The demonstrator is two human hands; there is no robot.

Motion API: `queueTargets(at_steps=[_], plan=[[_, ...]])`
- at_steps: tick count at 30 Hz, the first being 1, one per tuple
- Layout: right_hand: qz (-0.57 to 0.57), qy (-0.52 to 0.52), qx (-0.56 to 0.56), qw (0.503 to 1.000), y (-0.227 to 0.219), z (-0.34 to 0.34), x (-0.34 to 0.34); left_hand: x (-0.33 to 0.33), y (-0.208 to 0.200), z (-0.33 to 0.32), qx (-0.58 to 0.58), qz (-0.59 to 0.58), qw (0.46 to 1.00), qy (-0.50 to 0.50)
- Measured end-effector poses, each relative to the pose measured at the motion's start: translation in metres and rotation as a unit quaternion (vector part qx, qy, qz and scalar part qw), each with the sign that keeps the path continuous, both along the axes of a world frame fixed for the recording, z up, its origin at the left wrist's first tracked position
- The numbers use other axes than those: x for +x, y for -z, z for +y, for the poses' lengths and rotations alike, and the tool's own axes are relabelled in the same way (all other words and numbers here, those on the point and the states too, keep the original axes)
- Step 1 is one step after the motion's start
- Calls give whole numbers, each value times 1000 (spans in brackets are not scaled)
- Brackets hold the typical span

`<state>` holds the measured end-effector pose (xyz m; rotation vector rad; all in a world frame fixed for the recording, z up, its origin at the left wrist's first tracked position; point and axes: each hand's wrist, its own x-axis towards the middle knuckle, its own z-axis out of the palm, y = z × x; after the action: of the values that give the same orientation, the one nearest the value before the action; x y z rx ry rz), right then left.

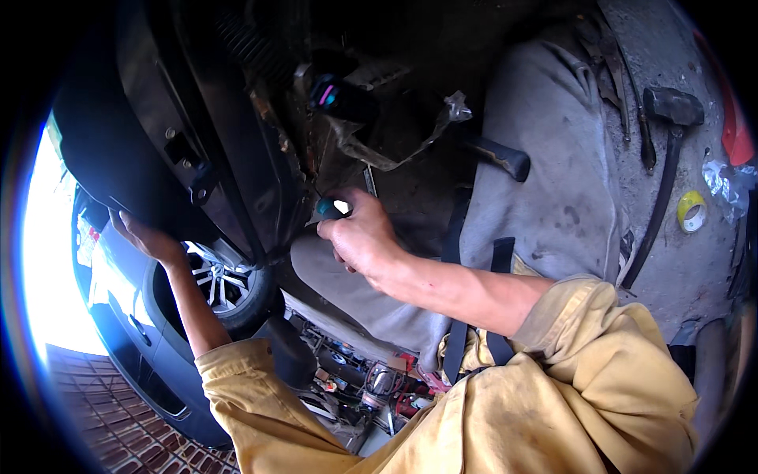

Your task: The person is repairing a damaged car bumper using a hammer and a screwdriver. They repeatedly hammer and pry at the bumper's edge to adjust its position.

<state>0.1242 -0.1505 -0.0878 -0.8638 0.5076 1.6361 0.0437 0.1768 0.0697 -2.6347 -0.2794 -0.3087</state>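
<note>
At the left, a large dark car panel (126,134) hangs along a dark frame piece with a small black bracket (203,183). My left hand (148,237) is at the panel's lower edge, with fingers curled around the edge and partly hidden. Near the middle, my right hand (365,237) is wrapped around the teal handle of a screwdriver (326,208). Its thin shaft points up toward the car's dark underside, and I cannot make out what the tip touches. Just above, a dark device (343,99) with a pink and blue glow sits beside a strip of clear plastic (379,160).
My grey-trousered leg (537,174) stretches out at the right, with a black tool handle (505,158) beside it. A sledgehammer (671,110), a yellow tape roll (692,212) and crumpled plastic (725,186) lie on the floor. A car wheel (225,288) and jumbled tools (383,383) are lower left.
</note>
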Motion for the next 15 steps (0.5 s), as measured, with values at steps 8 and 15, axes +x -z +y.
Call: queueTargets(at_steps=[8,15], plan=[[-466,83,131,871,61,-16,-9,-12,0,17,-30,-20,999,-20],[-175,-92,181,963,28,-18,30,1,4,4,65,5,998,11]])
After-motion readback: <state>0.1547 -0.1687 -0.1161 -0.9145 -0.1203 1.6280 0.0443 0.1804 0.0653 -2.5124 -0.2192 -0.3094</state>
